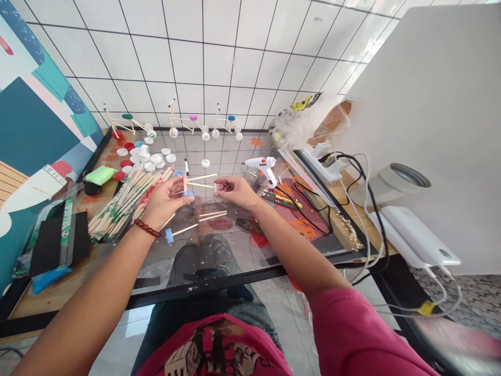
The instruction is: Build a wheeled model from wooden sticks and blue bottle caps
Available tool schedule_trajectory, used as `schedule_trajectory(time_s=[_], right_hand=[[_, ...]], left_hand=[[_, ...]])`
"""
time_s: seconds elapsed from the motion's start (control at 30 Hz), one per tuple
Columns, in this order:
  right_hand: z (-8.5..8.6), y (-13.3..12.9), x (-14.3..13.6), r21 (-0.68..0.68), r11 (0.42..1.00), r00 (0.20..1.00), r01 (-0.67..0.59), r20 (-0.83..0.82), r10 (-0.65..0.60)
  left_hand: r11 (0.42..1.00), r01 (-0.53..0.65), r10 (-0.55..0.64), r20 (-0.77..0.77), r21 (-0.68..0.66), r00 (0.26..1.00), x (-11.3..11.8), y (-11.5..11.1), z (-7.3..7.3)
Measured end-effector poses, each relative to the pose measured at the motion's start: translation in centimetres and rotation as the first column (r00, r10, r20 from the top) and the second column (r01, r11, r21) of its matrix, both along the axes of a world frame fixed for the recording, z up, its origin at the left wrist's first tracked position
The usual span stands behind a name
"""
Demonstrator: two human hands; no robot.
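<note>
My left hand (166, 198) is closed around one end of a small frame of wooden sticks (201, 184), with a black-tipped upright stick (187, 168) rising from it. A blue bottle cap (188, 193) shows at its fingertips. At the frame's other end, my right hand (237, 192) pinches a short stick piece (216, 187) between thumb and finger. Below the hands lie two loose sticks (213, 215) and another stick (186, 230) touching a blue block-like piece (169, 236). A white cap (205, 163) rests just beyond the frame.
Along the wall stand several small stick bicycles (180, 122) with cap wheels. A pile of chopsticks (125, 203) and loose caps (148, 156) lie left. At right are a white glue gun (262, 166), a cutter knife (287, 201), black cables (313, 206) and a power strip (323, 164).
</note>
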State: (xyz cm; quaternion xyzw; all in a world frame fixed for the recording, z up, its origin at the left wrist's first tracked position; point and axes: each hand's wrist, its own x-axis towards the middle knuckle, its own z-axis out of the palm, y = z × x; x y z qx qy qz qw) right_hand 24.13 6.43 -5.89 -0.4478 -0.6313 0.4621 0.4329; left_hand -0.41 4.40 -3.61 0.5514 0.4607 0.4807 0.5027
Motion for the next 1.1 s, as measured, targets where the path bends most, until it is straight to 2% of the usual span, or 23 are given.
schedule_trajectory(time_s=[0.13, 0.37, 0.9, 1.1], right_hand=[[0.06, -0.03, 0.02, 0.045, 0.999, 0.998, 0.009, 0.055, -0.011], [0.47, -0.22, 0.30, 0.276, 0.961, 0.951, 0.018, 0.293, -0.102], [0.07, 0.15, 0.41, 0.278, 0.960, 0.938, 0.026, 0.325, -0.119], [0.02, 0.19, 0.46, 0.282, 0.959, 0.935, 0.022, 0.333, -0.120]], left_hand=[[1.000, -0.002, 0.003, -0.010, 0.015, 1.000, -0.01, 0.06, -0.05], [0.998, 0.031, -0.026, -0.095, 0.055, 0.995, -0.18, 0.10, -0.22], [0.989, 0.062, -0.029, -0.241, 0.132, 0.970, -0.16, -0.16, -0.12], [0.989, 0.061, -0.028, -0.230, 0.138, 0.973, -0.14, -0.07, -0.30]])
